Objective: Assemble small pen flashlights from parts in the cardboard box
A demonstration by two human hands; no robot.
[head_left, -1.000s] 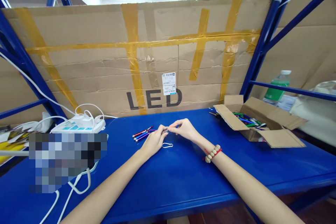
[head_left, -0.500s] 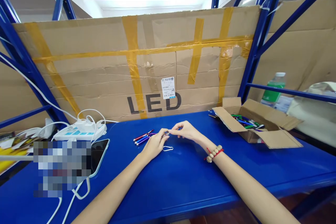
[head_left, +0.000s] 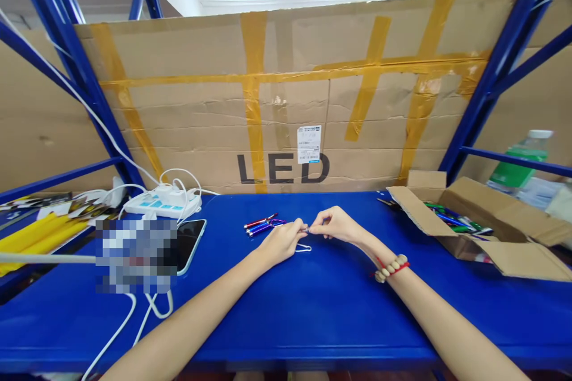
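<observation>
My left hand (head_left: 282,240) and my right hand (head_left: 335,225) meet above the middle of the blue table, fingers pinched. Between their fingertips is a small silvery metal piece (head_left: 307,230), too small to name; both hands seem to grip it. On the table just below them lies a white or silver carabiner-like clip (head_left: 304,248), partly hidden by my left hand. Beyond my left hand sit several slim metallic tubes, one a red tube (head_left: 260,221) and another a blue tube (head_left: 259,228). A beaded bracelet with red cord (head_left: 392,268) is on my right wrist.
An open cardboard box (head_left: 469,247) holding several coloured tubes stands to the right. At left are a power strip (head_left: 163,202) with white cables and a phone (head_left: 191,244) beside a blurred patch. A tall cardboard sheet (head_left: 201,131) backs the table (head_left: 339,315) between blue posts.
The camera view has turned left, so the whole scene sits further right. Both hands stay together around the small metal piece, with my right fingers now pinching closer onto it.
</observation>
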